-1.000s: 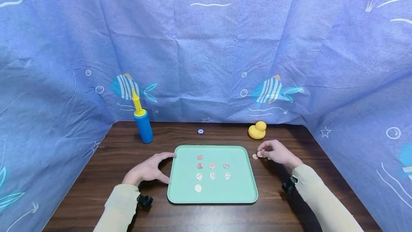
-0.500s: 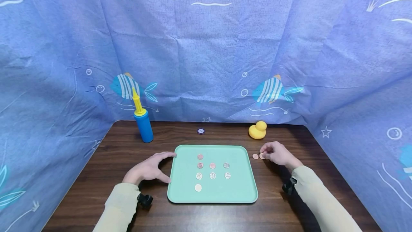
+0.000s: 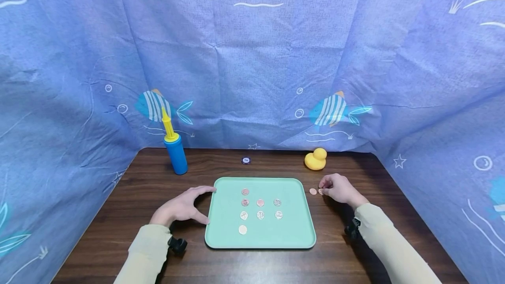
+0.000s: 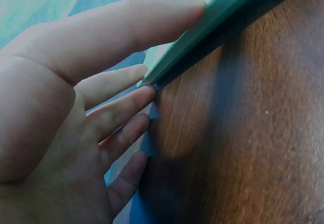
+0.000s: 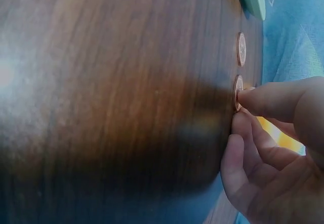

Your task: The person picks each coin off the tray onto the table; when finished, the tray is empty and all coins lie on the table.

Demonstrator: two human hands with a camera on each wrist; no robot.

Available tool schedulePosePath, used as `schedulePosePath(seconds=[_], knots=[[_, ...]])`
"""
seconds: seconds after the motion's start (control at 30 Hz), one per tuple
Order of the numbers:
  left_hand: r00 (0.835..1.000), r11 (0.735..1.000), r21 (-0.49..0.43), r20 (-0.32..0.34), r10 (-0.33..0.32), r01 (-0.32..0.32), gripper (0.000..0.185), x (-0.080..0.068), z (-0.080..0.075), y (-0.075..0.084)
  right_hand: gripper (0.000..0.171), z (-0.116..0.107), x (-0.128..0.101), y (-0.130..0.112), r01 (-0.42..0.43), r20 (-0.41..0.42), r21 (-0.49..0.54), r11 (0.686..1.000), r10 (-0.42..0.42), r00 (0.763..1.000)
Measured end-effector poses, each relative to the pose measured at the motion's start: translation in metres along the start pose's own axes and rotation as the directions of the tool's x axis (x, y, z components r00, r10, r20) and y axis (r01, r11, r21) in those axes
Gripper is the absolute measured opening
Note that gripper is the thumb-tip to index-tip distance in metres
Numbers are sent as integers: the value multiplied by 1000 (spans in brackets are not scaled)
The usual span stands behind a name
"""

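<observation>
A pale green tray (image 3: 293, 236) lies on the table with several coins on it, some coppery and some silvery. My left hand (image 3: 183, 205) stands at the tray's left edge, thumb and fingers spread, their tips touching the rim (image 4: 212, 19). To the right of the tray, two copper coins lie side by side on the wood. The nearer-to-tray coin (image 3: 313, 191) is untouched. On the other coin (image 5: 237, 93), the thumb of my right hand (image 3: 340, 188) rests with the index finger close behind it, in a pinch. The remaining right fingers are curled.
Behind the right hand sits a yellow rubber duck (image 3: 315, 159). A dark poker chip (image 3: 246, 160) lies beyond the tray. At the back left stands a blue and yellow hand pump (image 3: 175, 148). Blue fish-print cloth (image 3: 252, 78) hangs around the table (image 3: 260, 266).
My right hand has shifted slightly right, with the pinched coin now flat and a small gap between it and the other coin. The left hand and tray have stayed in place.
</observation>
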State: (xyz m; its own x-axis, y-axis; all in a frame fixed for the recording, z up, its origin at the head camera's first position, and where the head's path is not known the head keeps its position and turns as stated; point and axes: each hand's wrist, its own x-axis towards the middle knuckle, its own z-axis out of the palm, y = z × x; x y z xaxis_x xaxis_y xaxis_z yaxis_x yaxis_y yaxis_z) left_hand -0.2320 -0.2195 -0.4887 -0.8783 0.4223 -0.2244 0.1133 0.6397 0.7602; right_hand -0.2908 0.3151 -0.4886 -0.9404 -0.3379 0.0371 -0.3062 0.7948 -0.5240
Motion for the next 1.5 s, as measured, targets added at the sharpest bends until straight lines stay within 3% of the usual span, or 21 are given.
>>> schedulePosePath(seconds=[0.47, 0.77, 1.17, 1.5], knots=[[1000, 1000, -7, 3, 7, -7, 96, -1, 0, 0, 10, 2, 0, 1, -14, 2, 4, 1000, 14, 1000], [1000, 1000, -5, 2, 10, -10, 96, -1, 0, -1, 9, -1, 3, -2, -62, 19, 108, 992, 60, 998], [1000, 1000, -3, -1, -13, 13, 96, -1, 1, -2, 8, 5, 13, -41, 51, 60, 215, 975, -65, 996], [1000, 1000, -11, 0, -9, 9, 97, 0, 0, -2, 7, 16, 26, -79, 228, 29, 101, 968, -232, 972]])
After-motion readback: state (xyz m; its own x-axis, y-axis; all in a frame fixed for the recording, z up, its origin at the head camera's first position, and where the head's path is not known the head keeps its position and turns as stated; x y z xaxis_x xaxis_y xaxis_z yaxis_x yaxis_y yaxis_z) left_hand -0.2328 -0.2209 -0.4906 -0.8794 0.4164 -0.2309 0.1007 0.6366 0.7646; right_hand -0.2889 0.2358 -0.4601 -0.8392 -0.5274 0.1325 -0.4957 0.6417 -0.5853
